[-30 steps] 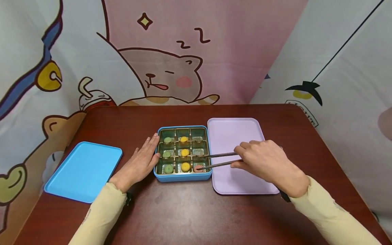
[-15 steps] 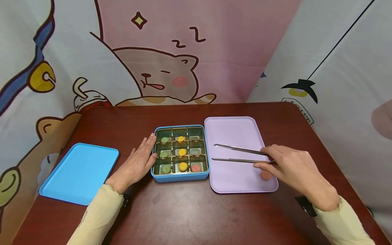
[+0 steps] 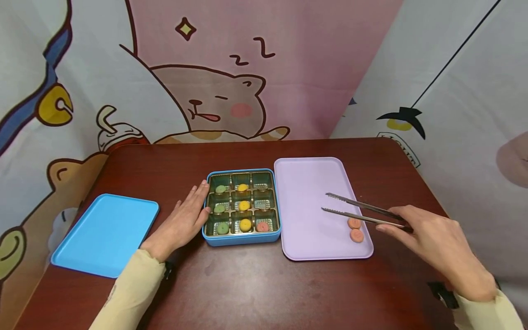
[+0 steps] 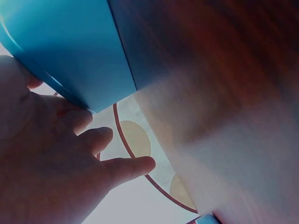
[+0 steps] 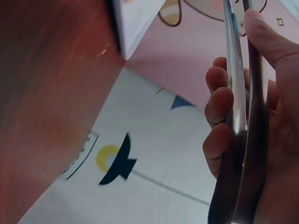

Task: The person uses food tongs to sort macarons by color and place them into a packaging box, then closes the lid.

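My right hand [image 3: 437, 243] grips a pair of metal tongs [image 5: 238, 116], whose two arms stand apart with nothing between the tips. In the head view the tongs overlap the right part of the lilac tray [image 3: 305, 238], near two small pink round pieces [image 3: 356, 235]. With fingers extended, my left hand [image 3: 181, 222] rests along the left side of a blue box [image 3: 243, 239]. Inside, its gold divided insert holds green pieces [image 3: 222, 228] in the left column and yellow pieces [image 3: 245, 225] in the middle. A single pink piece [image 3: 262, 227] sits in the front right compartment.
A flat blue lid or tray [image 3: 105, 233] lies at the left of the brown table [image 3: 231, 284]. The lilac tray stands close against the box's right side. Behind the table hangs a cartoon-printed cloth [image 3: 313, 68].
My right hand has drawn the tongs out of the box and rightward over the lilac tray, leaving the pink piece in its compartment. My left hand keeps its place at the box.
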Available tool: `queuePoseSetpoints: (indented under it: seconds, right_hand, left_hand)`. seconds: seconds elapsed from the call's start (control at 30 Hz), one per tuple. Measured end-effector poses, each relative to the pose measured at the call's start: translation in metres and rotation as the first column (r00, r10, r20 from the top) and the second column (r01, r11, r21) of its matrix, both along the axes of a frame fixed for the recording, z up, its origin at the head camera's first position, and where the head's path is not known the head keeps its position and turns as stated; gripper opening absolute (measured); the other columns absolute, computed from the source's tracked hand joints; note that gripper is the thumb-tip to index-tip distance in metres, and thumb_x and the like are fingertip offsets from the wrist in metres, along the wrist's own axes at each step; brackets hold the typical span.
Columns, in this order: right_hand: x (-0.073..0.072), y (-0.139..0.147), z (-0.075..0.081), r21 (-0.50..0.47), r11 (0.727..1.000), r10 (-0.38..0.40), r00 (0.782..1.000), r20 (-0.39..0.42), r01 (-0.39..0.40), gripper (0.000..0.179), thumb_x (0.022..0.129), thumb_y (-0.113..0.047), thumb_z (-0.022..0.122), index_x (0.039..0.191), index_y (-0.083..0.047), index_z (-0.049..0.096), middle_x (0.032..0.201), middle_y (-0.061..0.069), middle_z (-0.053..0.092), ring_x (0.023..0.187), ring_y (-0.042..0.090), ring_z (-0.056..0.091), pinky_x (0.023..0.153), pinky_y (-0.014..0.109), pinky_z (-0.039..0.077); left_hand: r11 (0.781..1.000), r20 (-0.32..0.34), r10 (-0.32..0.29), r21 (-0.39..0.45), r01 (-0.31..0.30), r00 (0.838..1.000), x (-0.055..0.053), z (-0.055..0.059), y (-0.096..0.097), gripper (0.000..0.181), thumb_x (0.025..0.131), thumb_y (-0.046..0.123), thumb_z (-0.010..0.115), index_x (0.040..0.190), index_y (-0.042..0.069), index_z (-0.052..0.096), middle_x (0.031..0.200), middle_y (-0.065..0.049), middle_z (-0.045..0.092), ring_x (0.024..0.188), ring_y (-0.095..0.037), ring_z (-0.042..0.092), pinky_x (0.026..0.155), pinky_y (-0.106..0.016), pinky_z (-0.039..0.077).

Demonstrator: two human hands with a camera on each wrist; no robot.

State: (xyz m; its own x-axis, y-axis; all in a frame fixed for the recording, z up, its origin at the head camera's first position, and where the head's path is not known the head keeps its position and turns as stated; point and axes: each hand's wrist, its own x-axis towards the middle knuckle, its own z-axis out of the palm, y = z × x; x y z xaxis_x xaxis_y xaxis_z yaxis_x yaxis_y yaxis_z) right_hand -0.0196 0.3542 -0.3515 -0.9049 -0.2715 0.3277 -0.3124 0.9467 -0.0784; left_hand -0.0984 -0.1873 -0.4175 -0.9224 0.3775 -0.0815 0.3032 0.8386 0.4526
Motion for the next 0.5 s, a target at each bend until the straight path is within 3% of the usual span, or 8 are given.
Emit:
queuePoseSetpoints:
  seconds: [0.5]
  right_hand:
    - [0.017,0.045,-0.009,0.079,0.993,-0.098,0.989,0.113,0.089,0.044,0.076,-0.045,0.089,0.102,-0.013,0.073,0.081,-0.004,0.066,0.062,0.013,0.05,0.048,0.037,0.042]
  left_hand:
    - [1.0,0.0,-0.004,0.004,0.004,1.0,0.001,0.0,-0.001,0.068,0.113,0.031,0.042,0.168,0.009,0.009,0.174,-0.011,0.005,0.158,-0.039,0.009,0.114,-0.077,0.016]
